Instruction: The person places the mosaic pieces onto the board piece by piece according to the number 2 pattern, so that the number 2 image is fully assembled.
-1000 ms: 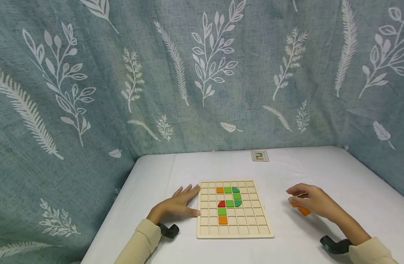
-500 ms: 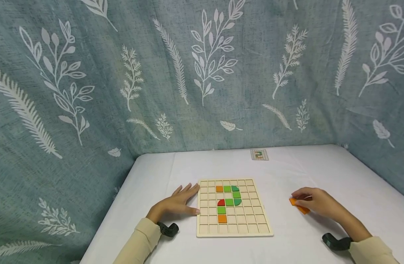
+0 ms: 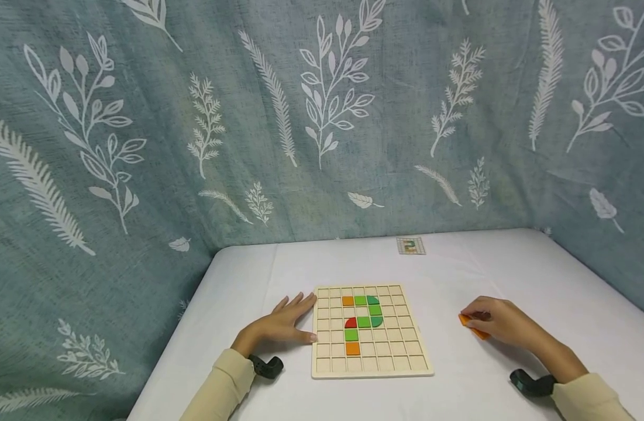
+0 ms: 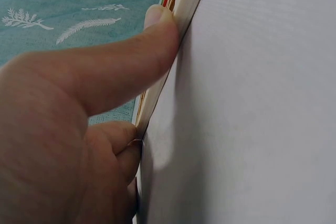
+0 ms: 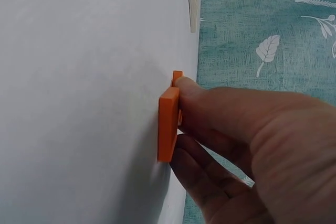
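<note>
A pale wooden grid board (image 3: 399, 349) lies on the white table, with orange, green and red tiles set in a curved shape. Along its left side rests my left hand (image 3: 276, 327), fingers spread and the thumb (image 4: 157, 27) on the rim. To the right of the board, my right hand (image 3: 499, 318) has its thumb and curled fingers at two orange square tiles on the table. It pinches the farther orange tile (image 3: 464, 319), partly covered by the thumb. The nearer orange tile (image 5: 167, 127) lies flat beside it under the hand.
A small printed pattern card (image 3: 410, 245) lies near the table's back edge. Patterned blue-green curtains (image 3: 300, 199) hang behind and to the sides. White cloth (image 3: 237, 280) covers the table.
My right hand has come down and slightly closer to the orange tiles, its fingers closing at the farther one. The left hand and board stay in place; the view shifts a little.
</note>
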The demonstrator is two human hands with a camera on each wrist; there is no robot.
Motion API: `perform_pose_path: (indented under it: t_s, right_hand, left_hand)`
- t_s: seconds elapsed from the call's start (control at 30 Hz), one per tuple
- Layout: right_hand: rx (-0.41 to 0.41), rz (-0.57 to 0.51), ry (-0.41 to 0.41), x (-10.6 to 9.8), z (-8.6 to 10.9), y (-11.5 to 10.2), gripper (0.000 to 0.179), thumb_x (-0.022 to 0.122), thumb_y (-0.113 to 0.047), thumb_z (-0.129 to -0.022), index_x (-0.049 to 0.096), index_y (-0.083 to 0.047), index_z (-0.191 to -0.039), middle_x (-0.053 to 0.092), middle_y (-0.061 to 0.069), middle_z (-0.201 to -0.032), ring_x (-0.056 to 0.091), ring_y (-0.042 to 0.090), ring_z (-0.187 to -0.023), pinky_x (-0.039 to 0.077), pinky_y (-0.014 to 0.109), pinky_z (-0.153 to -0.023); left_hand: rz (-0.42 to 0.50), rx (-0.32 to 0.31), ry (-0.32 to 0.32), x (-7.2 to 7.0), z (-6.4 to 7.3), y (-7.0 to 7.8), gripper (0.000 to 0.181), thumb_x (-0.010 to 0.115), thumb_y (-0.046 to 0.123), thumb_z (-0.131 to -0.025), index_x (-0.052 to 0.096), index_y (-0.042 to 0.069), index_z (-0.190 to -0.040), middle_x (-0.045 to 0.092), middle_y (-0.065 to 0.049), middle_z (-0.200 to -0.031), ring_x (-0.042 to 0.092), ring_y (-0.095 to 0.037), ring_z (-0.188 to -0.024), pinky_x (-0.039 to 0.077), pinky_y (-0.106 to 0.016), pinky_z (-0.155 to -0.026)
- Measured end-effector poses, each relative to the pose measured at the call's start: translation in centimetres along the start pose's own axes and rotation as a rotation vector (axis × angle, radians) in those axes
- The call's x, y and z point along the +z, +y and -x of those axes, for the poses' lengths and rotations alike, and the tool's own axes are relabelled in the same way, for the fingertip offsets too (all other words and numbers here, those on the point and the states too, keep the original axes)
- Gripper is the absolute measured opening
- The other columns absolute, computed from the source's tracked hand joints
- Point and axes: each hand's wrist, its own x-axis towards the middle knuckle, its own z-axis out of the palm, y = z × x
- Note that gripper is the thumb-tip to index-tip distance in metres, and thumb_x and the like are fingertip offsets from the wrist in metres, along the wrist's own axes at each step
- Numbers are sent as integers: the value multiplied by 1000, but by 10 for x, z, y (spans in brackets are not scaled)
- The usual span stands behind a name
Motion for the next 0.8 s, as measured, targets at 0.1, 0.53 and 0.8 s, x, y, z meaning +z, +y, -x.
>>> perform_pose_path:
  t_s: [0.1,0.53,0.8]
  right_hand:
    - [2,-1,-12,1,-1,0,19,79,-13,-84,77,-10,-102,72,-3,-98,66,9,-85,56,21,-69]
    - [-74,18,-70,-3,-6,-2,21,77,-11,-85,76,-6,-105,66,-3,-95,58,1,-80,52,22,-65]
    - [-70,25,-69,-4,-11,-3,25,79,-15,-85,74,-2,-106,62,-1,-91,50,-1,-74,47,21,-60]
  left_hand:
    - [1,1,-3,1,0,-1,104,68,58,-85,16,11,-161,14,-5,-169,5,-27,-158,-3,-53,-127]
    - [15,-20,-5,4,1,-1,105,69,61,-84,16,14,-162,14,-1,-169,5,-25,-158,-4,-49,-127]
    - [3,-12,-3,-1,1,1,104,68,60,-85,16,13,-161,14,-1,-169,5,-25,-158,-4,-50,-127]
